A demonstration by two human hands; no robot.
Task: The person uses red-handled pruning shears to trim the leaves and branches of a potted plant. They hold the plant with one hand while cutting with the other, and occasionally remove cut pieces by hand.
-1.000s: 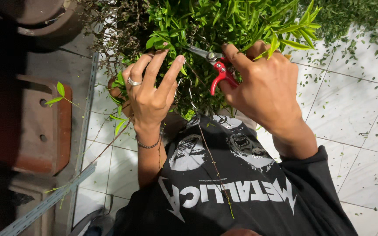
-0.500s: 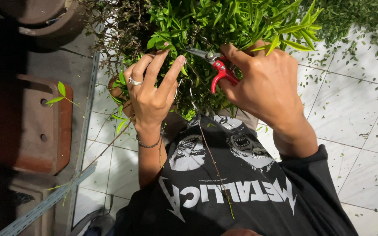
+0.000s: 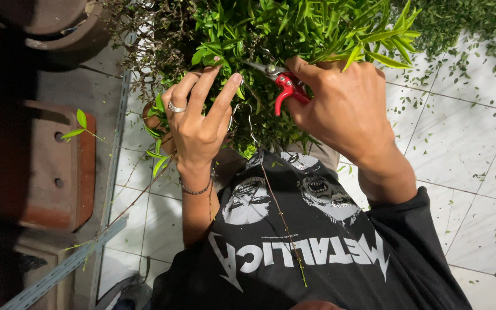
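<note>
Seeing right hand (image 3: 345, 109) clamped on one pair of red-handled pruning shears (image 3: 279, 86), blades pointing left into the leafy green plant (image 3: 294, 34). Shears' long axis runs roughly across the frame; blade tips probably buried in foliage, can't confirm. Left hand (image 3: 199, 123), fingers spread and loosely curled, touches the leaves just left of the shears. One brown planter (image 3: 47, 166) sits well left of the plant.

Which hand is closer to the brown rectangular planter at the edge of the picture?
Left. The left hand rests in the green plant, just across from the brown planter. The right hand, holding the red pruning shears, is farther away.
</note>
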